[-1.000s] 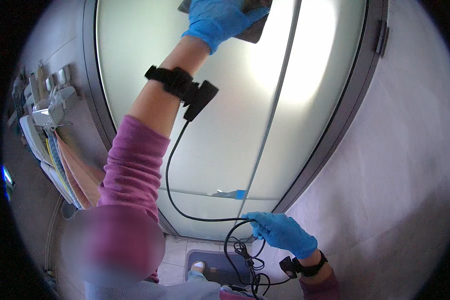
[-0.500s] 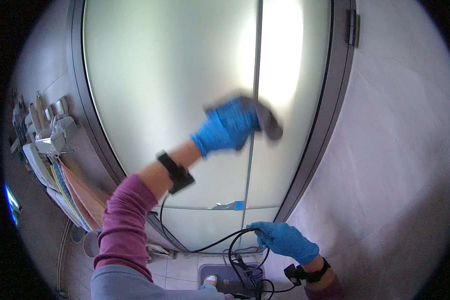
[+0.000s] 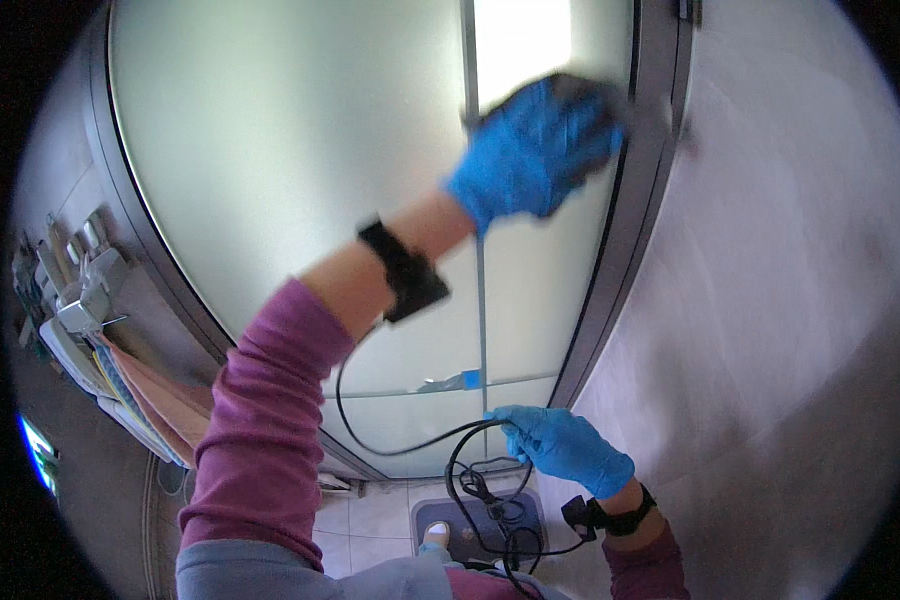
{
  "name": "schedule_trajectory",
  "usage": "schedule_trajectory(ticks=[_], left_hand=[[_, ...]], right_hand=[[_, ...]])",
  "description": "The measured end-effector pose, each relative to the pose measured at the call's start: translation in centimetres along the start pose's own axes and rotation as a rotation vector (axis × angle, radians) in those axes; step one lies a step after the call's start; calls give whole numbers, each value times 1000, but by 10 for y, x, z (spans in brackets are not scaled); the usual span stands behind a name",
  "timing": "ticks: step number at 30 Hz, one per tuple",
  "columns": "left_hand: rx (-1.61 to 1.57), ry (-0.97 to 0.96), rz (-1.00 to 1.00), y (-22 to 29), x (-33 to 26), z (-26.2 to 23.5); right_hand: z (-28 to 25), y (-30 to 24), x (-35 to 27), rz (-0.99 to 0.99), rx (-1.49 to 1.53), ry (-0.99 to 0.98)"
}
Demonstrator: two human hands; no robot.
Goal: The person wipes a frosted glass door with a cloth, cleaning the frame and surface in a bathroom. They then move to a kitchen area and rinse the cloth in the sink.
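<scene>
My left hand (image 3: pixel 535 150), in a blue glove, is raised against a frosted glass door (image 3: pixel 290 150). Bunched under its fingers is a dark grey cloth (image 3: pixel 588 90), blurred by motion, close to the right side of the door's dark frame (image 3: pixel 648 150). Lower down, my right hand (image 3: pixel 575 450), gloved in blue too, pinches a loop of black cable (image 3: pixel 452 480). The cable runs up to a black band (image 3: pixel 402 270) on my left wrist and hangs in coils below the right hand. Another black device (image 3: pixel 615 515) is strapped on my right wrist.
Towels (image 3: pixel 155 390) hang at the left wall below a white rack (image 3: pixel 88 300) with brushes. A grey mat (image 3: pixel 430 520) with one foot (image 3: pixel 437 533) on it lies on the tiles. A pale tiled wall (image 3: pixel 790 250) stands at the right. Blue tape (image 3: pixel 472 379) sticks to the door.
My left hand has moved up and to the right with the cloth, from the door's middle bar toward its right frame. The right hand keeps its hold on the cable. The view has shifted slightly.
</scene>
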State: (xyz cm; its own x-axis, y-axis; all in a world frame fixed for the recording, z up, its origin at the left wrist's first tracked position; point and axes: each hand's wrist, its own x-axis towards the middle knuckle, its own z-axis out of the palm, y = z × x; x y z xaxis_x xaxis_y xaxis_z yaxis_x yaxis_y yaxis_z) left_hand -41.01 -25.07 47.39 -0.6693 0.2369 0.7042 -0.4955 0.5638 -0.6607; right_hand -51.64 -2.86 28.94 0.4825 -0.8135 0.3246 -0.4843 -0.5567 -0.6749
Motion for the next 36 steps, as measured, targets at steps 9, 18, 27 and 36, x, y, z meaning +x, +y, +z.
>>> schedule_trajectory(ticks=[9,18,27,36], left_hand=[[-567,-435,-306,48,-131,-28],[317,298,-98,-27,74,-10],[110,-258,-35,177,-111,84],[21,-291,-59,169,-189,50]], right_hand=[[-14,5,-35,121,-37,-15],[-5,10,-41,91,28,80],[20,20,-62,311,54,-44],[57,29,-71,481,44,-201]])
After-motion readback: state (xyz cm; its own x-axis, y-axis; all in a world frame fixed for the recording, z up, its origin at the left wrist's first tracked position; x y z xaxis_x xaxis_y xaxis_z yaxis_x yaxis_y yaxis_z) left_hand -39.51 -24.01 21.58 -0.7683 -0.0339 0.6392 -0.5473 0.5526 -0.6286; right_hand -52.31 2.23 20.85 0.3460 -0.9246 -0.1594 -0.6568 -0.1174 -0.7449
